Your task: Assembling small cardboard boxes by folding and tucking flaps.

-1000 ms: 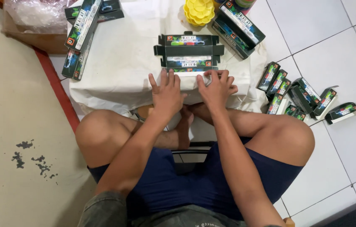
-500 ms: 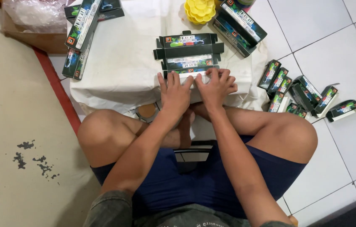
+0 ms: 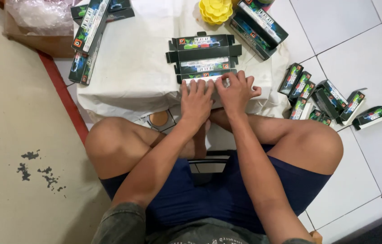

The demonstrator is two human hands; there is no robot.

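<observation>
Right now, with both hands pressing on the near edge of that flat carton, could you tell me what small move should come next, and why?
Probably fold the near panel up: both the left hand and right hand press the near edge of the flat carton, which lies unfolded on the white cloth.

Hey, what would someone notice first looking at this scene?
Both hands, left hand and right hand, press side by side on a flat carton at the near edge of a white cloth. A heap of folded boxes lies on the tiles to the right, and a yellow mould sits at the top.
</observation>
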